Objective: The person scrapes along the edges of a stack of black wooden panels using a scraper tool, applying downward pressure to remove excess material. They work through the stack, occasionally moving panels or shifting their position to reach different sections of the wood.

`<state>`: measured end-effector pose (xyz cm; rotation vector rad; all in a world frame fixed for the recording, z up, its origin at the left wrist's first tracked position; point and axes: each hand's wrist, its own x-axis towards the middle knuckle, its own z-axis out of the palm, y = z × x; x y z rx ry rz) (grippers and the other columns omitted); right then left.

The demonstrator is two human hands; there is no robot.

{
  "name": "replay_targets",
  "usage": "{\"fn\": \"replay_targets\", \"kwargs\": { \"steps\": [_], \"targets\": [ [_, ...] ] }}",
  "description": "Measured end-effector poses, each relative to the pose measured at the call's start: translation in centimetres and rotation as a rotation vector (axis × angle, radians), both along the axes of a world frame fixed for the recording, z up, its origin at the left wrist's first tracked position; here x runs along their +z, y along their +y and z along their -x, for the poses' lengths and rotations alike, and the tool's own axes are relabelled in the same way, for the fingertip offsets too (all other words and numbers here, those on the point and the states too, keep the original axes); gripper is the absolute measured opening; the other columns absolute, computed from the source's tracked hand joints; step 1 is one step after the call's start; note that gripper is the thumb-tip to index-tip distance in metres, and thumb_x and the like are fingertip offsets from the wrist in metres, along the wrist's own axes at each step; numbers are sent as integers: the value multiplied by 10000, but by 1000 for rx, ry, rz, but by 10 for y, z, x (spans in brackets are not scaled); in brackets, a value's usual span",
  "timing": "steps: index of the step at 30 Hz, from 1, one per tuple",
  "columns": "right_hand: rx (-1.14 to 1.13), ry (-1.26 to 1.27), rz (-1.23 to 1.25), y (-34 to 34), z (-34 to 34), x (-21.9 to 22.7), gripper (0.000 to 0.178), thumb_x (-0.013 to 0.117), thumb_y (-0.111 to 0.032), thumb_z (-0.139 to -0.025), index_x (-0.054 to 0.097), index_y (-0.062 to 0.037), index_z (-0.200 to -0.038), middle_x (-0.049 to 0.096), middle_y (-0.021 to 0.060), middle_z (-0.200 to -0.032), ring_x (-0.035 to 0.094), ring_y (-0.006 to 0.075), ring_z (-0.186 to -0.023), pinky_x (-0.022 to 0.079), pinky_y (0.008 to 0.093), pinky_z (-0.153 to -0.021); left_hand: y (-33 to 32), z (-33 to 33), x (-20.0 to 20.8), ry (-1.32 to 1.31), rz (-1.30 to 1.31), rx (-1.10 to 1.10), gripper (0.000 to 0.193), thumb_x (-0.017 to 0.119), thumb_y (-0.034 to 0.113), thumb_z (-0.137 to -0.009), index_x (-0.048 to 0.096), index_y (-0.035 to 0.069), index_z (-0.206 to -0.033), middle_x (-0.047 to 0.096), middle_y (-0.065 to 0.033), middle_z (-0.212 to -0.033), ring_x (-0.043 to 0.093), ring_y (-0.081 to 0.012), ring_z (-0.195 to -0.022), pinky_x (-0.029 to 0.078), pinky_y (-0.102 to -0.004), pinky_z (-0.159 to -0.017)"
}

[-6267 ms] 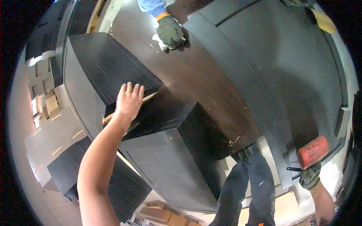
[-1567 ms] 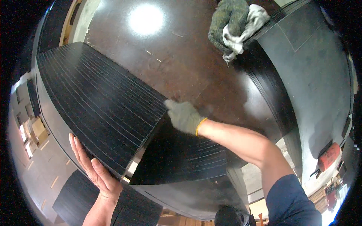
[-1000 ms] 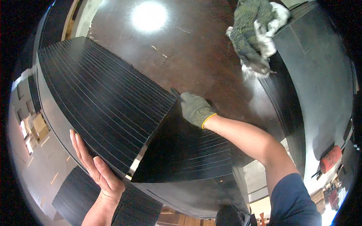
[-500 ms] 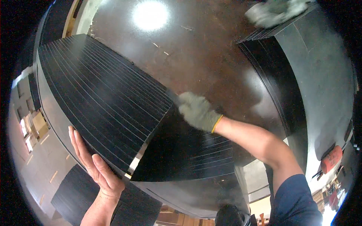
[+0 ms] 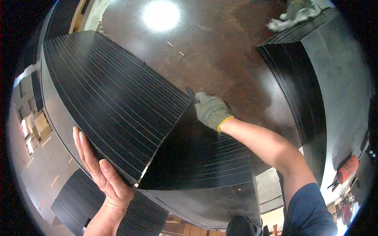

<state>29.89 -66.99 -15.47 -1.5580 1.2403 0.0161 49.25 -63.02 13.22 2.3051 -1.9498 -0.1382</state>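
Observation:
A stack of thin black sheets lies fanned out, its edges showing as pale lines. My bare left hand is open, its fingers stretched along the stack's near-left edge and the thumb apart. On my right hand is a grey-green knitted glove with a yellow cuff. That hand is closed round a narrow dark tool, whose tip points up and left beside the stack's right corner. The tool's exact kind cannot be made out. Below the right hand lies another black sheet surface with pale lines.
Beneath the stack is a glossy brown tabletop with a bright reflection. Another black stack stands at right, a blurred grey-white glove or cloth above it. A red object sits far right. More dark sheets are lower left.
The view has shifted slightly. My right hand and its tool have moved a little right, and the tool shows more clearly. The pale strip along the stack's lower right edge looks narrower.

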Motion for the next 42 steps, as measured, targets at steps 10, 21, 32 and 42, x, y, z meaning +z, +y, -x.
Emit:
{"fn": "replay_targets", "kwargs": {
  "steps": [10, 21, 32, 42],
  "targets": [
    [148, -575, 439, 10, 14, 40, 233, 608, -200, -882, 607, -42, -1054, 681, 198, -914, 672, 388, -845, 528, 484, -695, -1, 1, 0, -9, 11, -10, 642, 241, 400, -1046, 253, -23, -1529, 228, -226, -1600, 209, -347, -1493, 143, -445, -1209],
    [16, -321, 269, -6, -9, 65, 165, 522, -170, -913, 572, -22, -964, 637, 209, -833, 606, 363, -643, 482, 467, -583, 0, 0, 3, -17, -26, -32, 649, 233, 410, -1048, 241, -20, -1533, 212, -224, -1606, 201, -347, -1495, 134, -448, -1210],
    [-236, -337, -89, -9, -7, 2, 276, 577, -173, -901, 597, -92, -1164, 683, 235, -992, 654, 427, -935, 513, 541, -760, -1, 2, 2, -8, 10, -33, 619, 263, 359, -1041, 264, -30, -1523, 234, -235, -1595, 217, -353, -1490, 140, -444, -1210],
    [-28, -63, 85, 11, -10, -13, 259, 581, -135, -829, 583, -70, -1079, 674, 245, -914, 646, 457, -883, 502, 565, -743, 0, 0, 2, -22, -6, -30, 626, 261, 372, -1040, 273, -32, -1518, 242, -236, -1592, 227, -356, -1486, 146, -450, -1209]
  ]
}}
